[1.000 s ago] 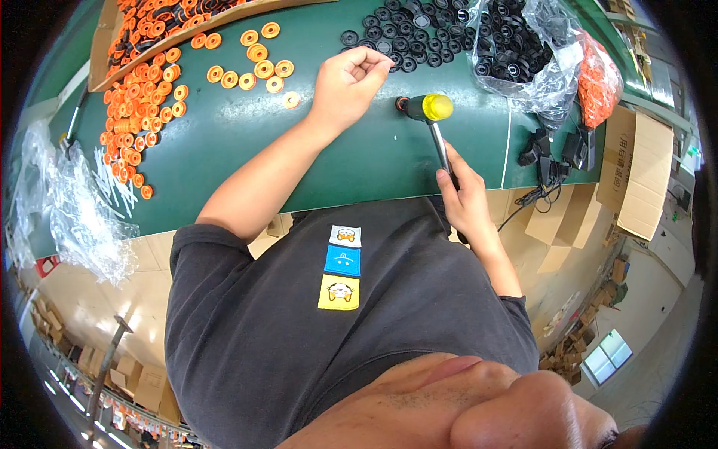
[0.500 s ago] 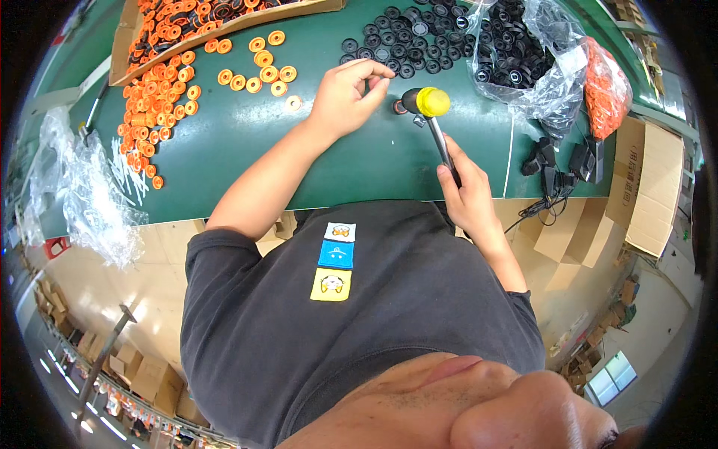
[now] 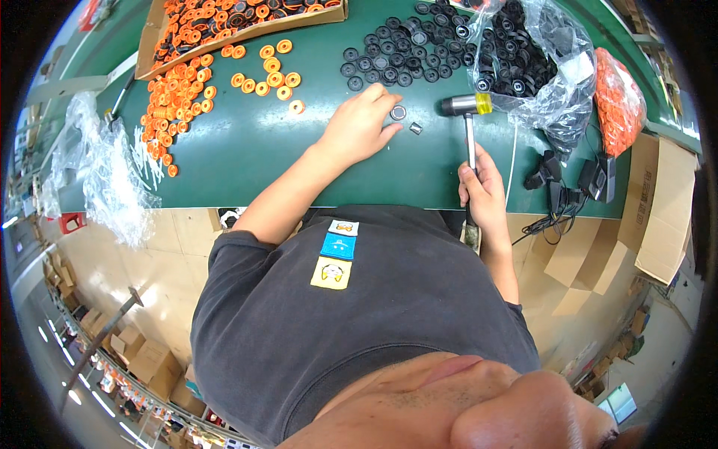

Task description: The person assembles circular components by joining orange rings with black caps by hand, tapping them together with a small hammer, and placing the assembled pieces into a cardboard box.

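Left hand: rests palm down on the green table, fingers loosely curled, fingertips touching a small black ring part; nothing enclosed in the palm.
Black ring part: lies flat on the table at the left fingertips, apart from the main pile.
Small metal piece: lies just right of the left fingertips, not touched.
Right hand: closed in a full fist around the lower handle of a mallet.
Mallet: handle runs up and away from the right fist; head, black with a yellow end, sits crosswise beyond the fist, just right of the black ring part.
Loose black rings: spread on the table beyond the left hand.
Clear bag of black rings: beyond the right hand, touching the mallet head's yellow end.
Orange rings: scattered beyond and left of the left hand.
Cardboard tray: far left of the left hand, filled with orange rings.
Bag of orange parts: well right of the right hand.
Black cabled devices: right of the right fist, near the table edge.
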`<state>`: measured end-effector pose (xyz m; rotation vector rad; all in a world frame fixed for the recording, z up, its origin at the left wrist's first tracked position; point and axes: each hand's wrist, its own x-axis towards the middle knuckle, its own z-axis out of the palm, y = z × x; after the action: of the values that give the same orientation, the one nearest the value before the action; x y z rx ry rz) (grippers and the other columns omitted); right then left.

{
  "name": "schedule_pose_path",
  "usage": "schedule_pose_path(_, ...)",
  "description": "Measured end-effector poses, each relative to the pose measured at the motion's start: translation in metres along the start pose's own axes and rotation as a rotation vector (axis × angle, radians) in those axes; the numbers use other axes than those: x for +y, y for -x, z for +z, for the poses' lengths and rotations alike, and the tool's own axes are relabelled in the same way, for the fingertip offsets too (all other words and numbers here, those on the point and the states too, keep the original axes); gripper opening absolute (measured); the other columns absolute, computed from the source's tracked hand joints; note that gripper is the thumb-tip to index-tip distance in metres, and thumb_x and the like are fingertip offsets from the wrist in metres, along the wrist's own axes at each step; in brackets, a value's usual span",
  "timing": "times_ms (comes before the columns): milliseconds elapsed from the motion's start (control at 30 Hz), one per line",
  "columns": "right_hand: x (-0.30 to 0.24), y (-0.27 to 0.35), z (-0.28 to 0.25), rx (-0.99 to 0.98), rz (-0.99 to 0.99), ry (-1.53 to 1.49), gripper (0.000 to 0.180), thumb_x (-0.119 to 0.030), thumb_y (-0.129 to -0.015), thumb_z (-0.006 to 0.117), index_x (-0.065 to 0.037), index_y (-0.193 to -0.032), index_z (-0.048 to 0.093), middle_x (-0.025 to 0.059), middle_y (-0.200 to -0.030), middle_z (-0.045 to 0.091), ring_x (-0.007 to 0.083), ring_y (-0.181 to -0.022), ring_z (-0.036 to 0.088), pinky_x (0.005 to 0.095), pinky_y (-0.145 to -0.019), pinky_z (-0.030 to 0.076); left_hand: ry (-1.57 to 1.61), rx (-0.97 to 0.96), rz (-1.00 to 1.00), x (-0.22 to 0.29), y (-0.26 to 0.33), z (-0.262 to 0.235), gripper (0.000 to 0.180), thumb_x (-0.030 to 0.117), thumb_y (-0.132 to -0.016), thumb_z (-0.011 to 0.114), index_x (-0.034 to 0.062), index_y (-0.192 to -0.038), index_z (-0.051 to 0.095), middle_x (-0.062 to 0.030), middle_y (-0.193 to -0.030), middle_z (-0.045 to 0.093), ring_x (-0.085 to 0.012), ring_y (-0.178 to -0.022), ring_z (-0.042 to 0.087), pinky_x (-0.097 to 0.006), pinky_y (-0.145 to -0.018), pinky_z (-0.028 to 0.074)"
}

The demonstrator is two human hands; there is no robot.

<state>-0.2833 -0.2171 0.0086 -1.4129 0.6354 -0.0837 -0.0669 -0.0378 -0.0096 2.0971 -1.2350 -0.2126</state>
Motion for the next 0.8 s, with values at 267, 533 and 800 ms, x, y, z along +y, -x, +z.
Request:
schedule_pose_path(267, -0.019, -0.021, -0.04, 0.047, -0.381, 0.968, 0.043, 0.002, -0.092, 0.056, 0.002, -0.135, 0.055, 0.0188, -0.101, 0.06, 0.0351, -0.083, 0.062, 0.0405, -0.076, 0.051, 0.238, -0.028, -0.125, 0.003, -0.002, -0.017, 0.023, 0.008, -0.079, 0.075, 0.0054, -0.1, 0.066, -0.0081, -0.095, 0.062, -0.0243, -0.083, 0.066, -0.035, -0.075, 0.055)
schedule_pose_path(533, -0.019, -0.034, -0.024, 0.206, -0.577, 1.112, 0.042, 0.003, -0.086, 0.063, 0.0, -0.128, 0.062, 0.0204, -0.116, 0.062, 0.0395, -0.108, 0.06, 0.0449, -0.095, 0.047, 0.153, 0.358, -0.158, -0.043, -0.009, -0.077, 0.03, 0.007, -0.077, 0.075, 0.0017, -0.104, 0.065, -0.0063, -0.098, 0.067, -0.0159, -0.087, 0.068, -0.03, -0.08, 0.055)
schedule_pose_path(800, -0.029, -0.036, 0.015, 0.156, -0.758, 0.884, 0.033, -0.001, -0.082, 0.07, 0.0, -0.115, 0.066, 0.0177, -0.116, 0.062, 0.0362, -0.109, 0.059, 0.0432, -0.097, 0.047, 1.276, 0.442, -0.004, -0.063, -0.028, -0.123, 0.034, 0.005, -0.089, 0.071, 0.003, -0.122, 0.061, -0.0096, -0.113, 0.068, -0.0172, -0.099, 0.066, -0.033, -0.093, 0.053)
